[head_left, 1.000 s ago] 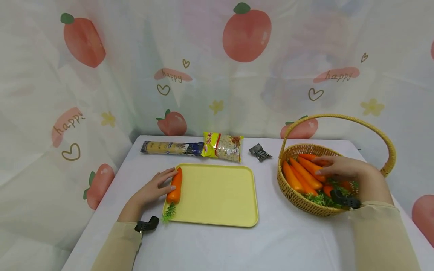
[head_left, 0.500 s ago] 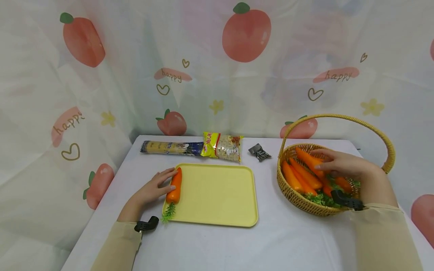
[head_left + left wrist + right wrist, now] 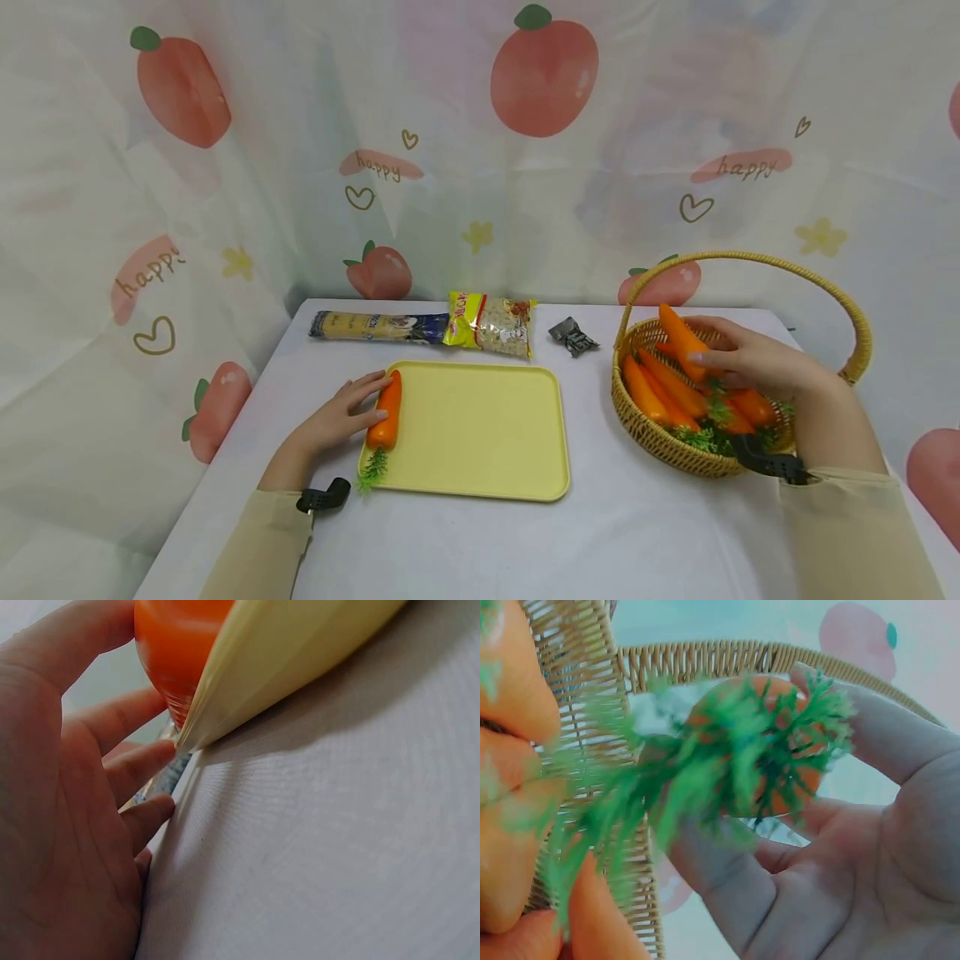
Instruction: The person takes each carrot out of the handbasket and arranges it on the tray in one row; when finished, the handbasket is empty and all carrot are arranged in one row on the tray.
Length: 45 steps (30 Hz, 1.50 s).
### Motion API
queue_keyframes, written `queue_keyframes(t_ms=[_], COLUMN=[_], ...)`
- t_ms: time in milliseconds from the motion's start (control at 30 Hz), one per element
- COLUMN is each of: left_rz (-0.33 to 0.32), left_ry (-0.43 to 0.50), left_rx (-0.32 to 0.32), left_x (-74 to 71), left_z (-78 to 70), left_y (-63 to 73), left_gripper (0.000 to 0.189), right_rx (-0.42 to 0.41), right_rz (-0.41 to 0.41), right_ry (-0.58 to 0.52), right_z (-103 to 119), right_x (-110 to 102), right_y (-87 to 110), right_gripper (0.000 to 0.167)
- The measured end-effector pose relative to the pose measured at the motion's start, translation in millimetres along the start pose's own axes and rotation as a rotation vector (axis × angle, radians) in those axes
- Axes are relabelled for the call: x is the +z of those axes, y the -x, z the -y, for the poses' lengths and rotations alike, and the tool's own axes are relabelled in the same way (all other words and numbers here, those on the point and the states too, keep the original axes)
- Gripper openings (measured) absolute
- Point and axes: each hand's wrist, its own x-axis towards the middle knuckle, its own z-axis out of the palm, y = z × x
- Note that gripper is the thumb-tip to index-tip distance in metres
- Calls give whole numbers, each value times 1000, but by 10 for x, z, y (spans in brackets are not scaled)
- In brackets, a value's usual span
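My left hand (image 3: 347, 419) rests beside an orange carrot (image 3: 387, 412) at the left side of a yellow tray (image 3: 480, 433). Its thumb and forefinger touch the carrot, and in the left wrist view the other fingers (image 3: 142, 769) reach out fairly straight near the tray's edge. My right hand (image 3: 761, 358) grips another carrot (image 3: 681, 337) by thumb and fingers, tilted above the wicker basket (image 3: 667, 450). In the right wrist view its green leafy top (image 3: 735, 742) hides much of that carrot. More carrots (image 3: 645, 396) lie in the basket.
The basket's tall handle (image 3: 750, 258) arches over the right hand. Along the back of the white table lie a long blue and tan packet (image 3: 378, 327), a yellow and clear bag (image 3: 491, 325) and a small dark packet (image 3: 573, 337). A printed curtain hangs behind.
My right hand has taken hold of a carrot and raised it from the others, its tip now above the basket's far rim. The left hand and its carrot have stayed put.
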Motion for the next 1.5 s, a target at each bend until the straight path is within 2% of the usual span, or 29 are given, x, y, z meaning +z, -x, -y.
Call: queue_keyframes(t_ms=[267,433,633,933,1133,1367,1500], left_rz=[3,5,1,-6,2,9,7], left_ry=[-10,-16,-11,-11,3,-7,-7], left_rx=[18,30,48,51,40,34,47], left_x=[-3,-9,-13,-10,-9,-11,-14], left_z=[6,6,14,11,2,26,30], left_y=[3,-6,-10,-3,-9,-20,-30], left_gripper=[65,65,65,65,66,65,66], right_rx=[-12,-38,-39,-68,-33,-30,-34], right_rz=[-37,-33,-19,87,77,104,148], right_ry=[16,-31,-75,-231,-213,-368,-404], right_z=[133,227,298,393,462,587,679], right_x=[169,295,443,729,921,1223,1402], right_y=[120,185,223,172,21,-315,-501], right_gripper=[81,82,90,89,93,99,100])
